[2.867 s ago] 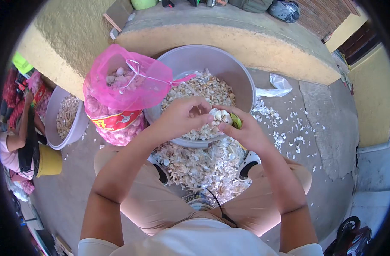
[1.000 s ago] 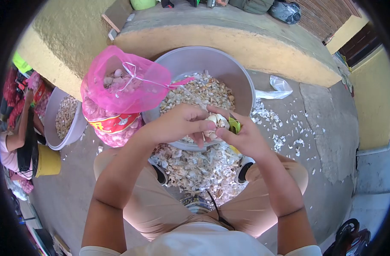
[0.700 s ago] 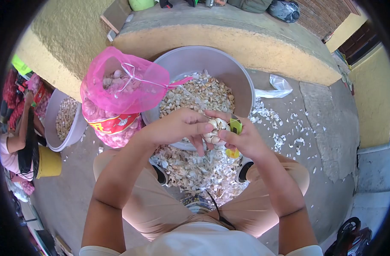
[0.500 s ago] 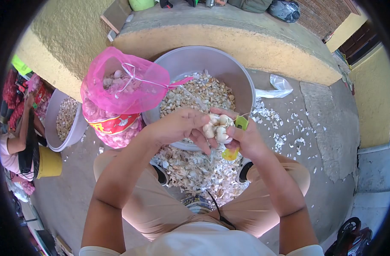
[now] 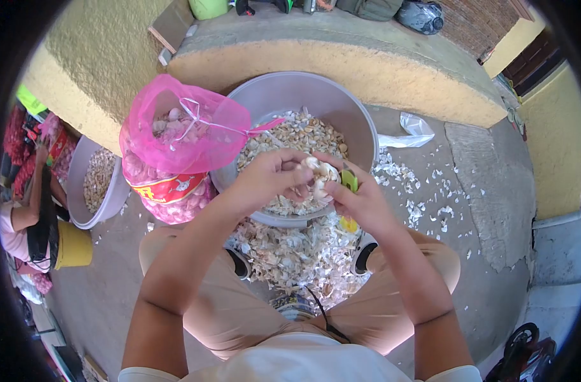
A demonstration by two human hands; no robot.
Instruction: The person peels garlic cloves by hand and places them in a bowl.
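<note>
A partly opened head of white garlic [image 5: 321, 178] is held between both hands, above the near side of a large grey tub [image 5: 367, 121]. The fingers of my left hand [image 5: 274, 178] are bent and pressed against the garlic's left side. On the other side, my right hand [image 5: 357, 194] grips the bulb, with a yellow-green cutter [image 5: 349, 180] held in the same fingers. Garlic cloves [image 5: 300, 137] lie in the tub. Below the hands, a heap of papery skins [image 5: 290, 254] lies between the knees.
A pink mesh sack of garlic [image 5: 169, 153] stands against the tub's left side. Farther left are another tub of cloves [image 5: 80, 184], a yellow bucket [image 5: 74, 245] and a seated person [image 5: 23, 216]. A low ledge [image 5: 329, 54] runs behind the tub; a plastic bag [image 5: 413, 132] lies right.
Both hands and the garlic have moved slightly up, the right hand also to the left. The left fingers have curled in more, and the bulb looks more broken apart.
</note>
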